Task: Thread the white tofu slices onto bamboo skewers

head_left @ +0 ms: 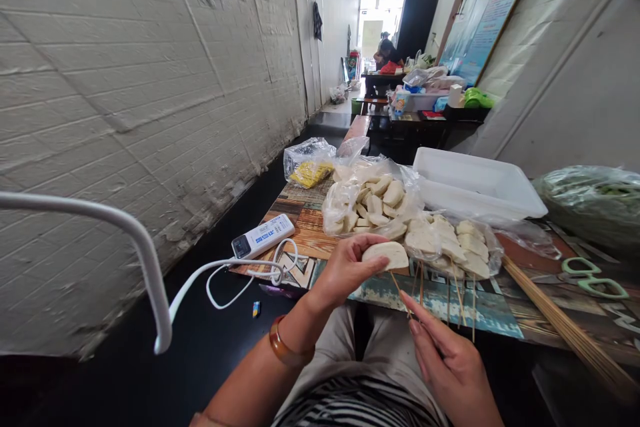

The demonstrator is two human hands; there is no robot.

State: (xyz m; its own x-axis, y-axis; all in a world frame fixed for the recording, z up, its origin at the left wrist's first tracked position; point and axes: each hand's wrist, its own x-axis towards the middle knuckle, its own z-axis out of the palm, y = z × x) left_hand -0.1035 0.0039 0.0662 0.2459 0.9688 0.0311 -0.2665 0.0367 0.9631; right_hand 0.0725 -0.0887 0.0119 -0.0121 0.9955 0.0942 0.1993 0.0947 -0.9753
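From the head view, my left hand (pixel 350 265) pinched a pale, half-round slice (pixel 393 255) by its left end, thumb in front and fingers behind, holding it up just above the near edge of the table (pixel 313 217). My right hand (pixel 445 350) had a thin stick (pixel 397 283) nipped between thumb and forefinger, slanting up so that its upper end met the slice's lower edge; how deep the point had gone, I couldn't tell. I judged the step to be threading that slice onto its stick. Pushing on called for a steady left pinch, my thumb kept clear of the point, and the stick lined up with the slice's flat faces so it wouldn't break out through one side. Just beyond my left hand, loose slices (pixel 377 200) lay in an open clear bag (pixel 330 213). To the right of the held slice, a row of skewered pieces (pixel 425 240) rested with their sticks jutting toward me. Farther right lay a bundle of bare sticks (pixel 545 317) and green-handled scissors (pixel 603 288), with a white tub (pixel 463 199) behind the skewered pieces.
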